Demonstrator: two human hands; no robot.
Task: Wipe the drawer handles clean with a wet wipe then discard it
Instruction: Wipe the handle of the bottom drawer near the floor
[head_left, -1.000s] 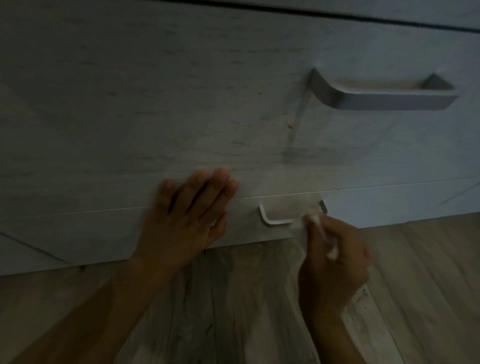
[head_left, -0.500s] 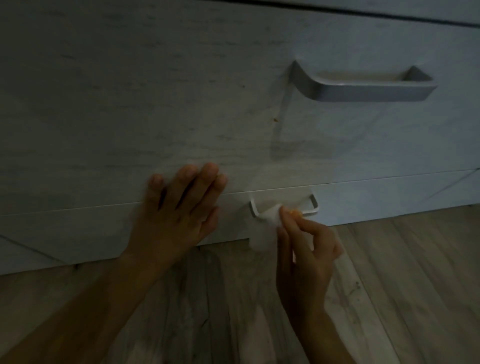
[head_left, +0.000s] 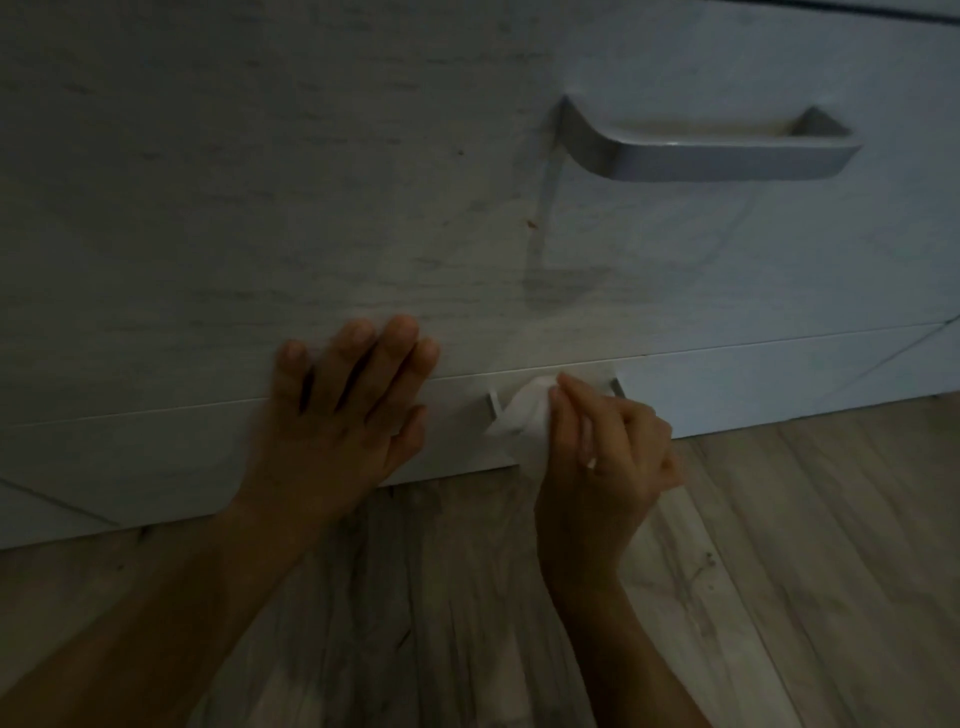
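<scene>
My right hand (head_left: 602, 457) pinches a white wet wipe (head_left: 524, 421) and presses it against the small metal handle (head_left: 493, 402) of the bottom drawer, covering most of the handle. My left hand (head_left: 348, 410) lies flat with straight fingers on the pale wood-grain drawer fronts (head_left: 260, 208), left of that handle, across the seam between two drawers. A larger grey handle (head_left: 711, 156) sits on the upper drawer at the upper right, untouched.
A wood-look plank floor (head_left: 779, 571) runs right up to the base of the drawer unit. The scene is dim. A small brown spot (head_left: 531, 224) marks the upper drawer front.
My right hand has slid the wipe from the handle's right end leftward along the small handle. My left hand has stayed pressed in place on the drawer front.
</scene>
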